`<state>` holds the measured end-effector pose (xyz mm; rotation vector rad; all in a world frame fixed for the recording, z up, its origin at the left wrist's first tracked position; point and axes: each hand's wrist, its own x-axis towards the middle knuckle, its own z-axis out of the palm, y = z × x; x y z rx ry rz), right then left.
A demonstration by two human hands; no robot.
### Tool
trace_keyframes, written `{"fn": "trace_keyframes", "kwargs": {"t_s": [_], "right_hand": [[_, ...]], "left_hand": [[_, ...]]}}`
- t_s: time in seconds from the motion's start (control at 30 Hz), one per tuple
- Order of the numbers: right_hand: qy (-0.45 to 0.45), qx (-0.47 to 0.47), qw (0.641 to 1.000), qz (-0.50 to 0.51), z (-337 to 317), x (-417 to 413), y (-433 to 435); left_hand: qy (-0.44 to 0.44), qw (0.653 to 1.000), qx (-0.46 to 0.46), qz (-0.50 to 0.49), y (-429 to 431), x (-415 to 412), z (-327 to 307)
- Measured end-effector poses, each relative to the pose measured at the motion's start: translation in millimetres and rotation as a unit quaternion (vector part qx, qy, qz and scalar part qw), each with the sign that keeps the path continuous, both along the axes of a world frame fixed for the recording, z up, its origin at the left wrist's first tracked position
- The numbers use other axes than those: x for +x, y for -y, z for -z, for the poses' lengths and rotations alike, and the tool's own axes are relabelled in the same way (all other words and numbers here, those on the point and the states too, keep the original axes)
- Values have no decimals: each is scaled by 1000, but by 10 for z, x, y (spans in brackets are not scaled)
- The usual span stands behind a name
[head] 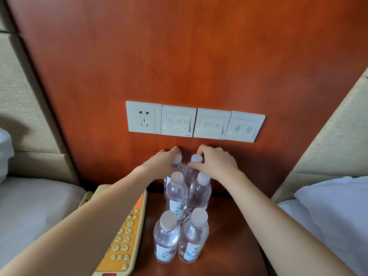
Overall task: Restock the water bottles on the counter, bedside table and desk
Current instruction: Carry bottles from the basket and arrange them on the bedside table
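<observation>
Clear bottles with white caps, reddish-brown panel, cream phone with seemingly orange keypad.

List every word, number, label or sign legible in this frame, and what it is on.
"3", "6", "8", "9", "0", "#": keypad of the telephone; its other keys are hidden or blurred.
Bottle labels: brush-style characters, too blurred to read.
Switch plates: small captions, unreadable.
Rightmost plate: two crossed-circle signs, captions unreadable.
Socket plate: corner brand mark too small.
</observation>
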<state>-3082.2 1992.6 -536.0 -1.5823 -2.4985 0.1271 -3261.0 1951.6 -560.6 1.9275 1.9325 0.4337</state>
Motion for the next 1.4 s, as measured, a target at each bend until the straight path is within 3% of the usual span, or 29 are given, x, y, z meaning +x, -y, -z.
{"fn": "trace_keyframes", "kwargs": {"t_s": [0.17, 0.33, 0.47, 0.53, 0.77, 1.07, 1.23, 1.4], "right_hand": [[-48, -38, 997, -49, -38, -10, 0], [-79, -54, 995, -30, -36, 72, 7], [11, 14, 999, 33, -3, -41, 6], [31, 1, 999, 19, 10, -120, 12], [-52, -87, 992, -69, -34, 17, -42], [-71, -51, 994, -69, 18, 54, -49], [-86, -24, 994, -70, 49, 70, -32], [-133, -62, 988, -39, 71, 138, 2]], "left_hand": [[23, 1000, 2, 3, 3, -21, 8], [31, 999, 0, 5, -10, -19, 15], [31, 999, 4, 7, -23, -29, 31], [37, 999, 5, 4, -29, -38, 44], [37, 999, 20, 9, -67, -56, 101], [58, 998, 21, 6, -7, -17, 168], [31, 998, 38, 25, -37, -40, 149], [-13, 998, 63, 18, -24, -54, 196]]}}
